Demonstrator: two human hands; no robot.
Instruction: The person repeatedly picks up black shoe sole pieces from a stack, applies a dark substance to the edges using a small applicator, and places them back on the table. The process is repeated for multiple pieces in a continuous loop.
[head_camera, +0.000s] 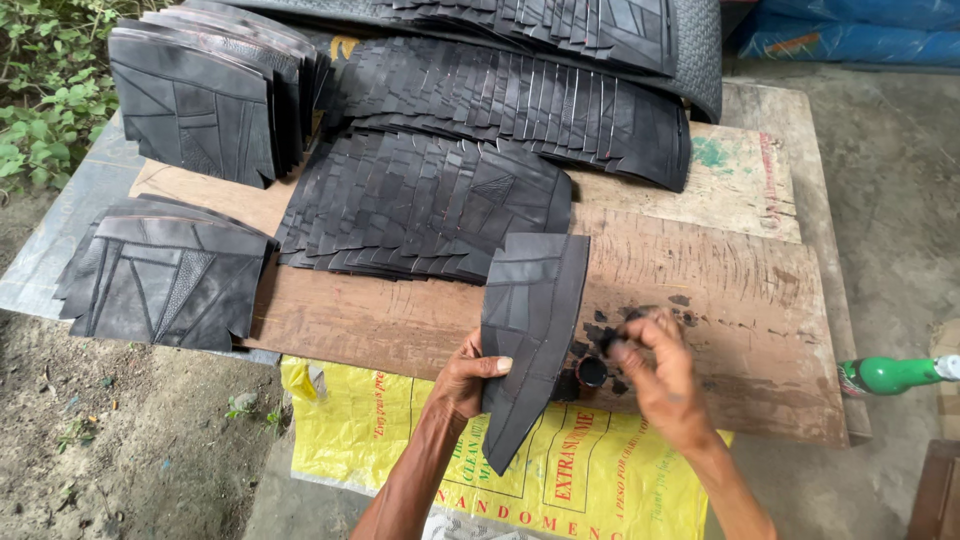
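On the left we see a stack of black rubber pieces (165, 280) lying at the board's edge. Our left hand (468, 380) pinches the lower edge of one black rubber piece (530, 330), held upright over the wooden board (720, 300). Just right of it sits a small dark bottle (591, 373), and our right hand (655, 365) closes its fingertips on a small black dauber above the ink-stained wood. A green bottle (890, 374) lies far right.

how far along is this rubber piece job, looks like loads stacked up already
Done, it seems: rows of cut black rubber pieces fanned across the wooden board, with more stacks at the left. In hand: the left hand holds one rubber piece upright while the right hand works beside a small black pot. How many remain cannot be told.
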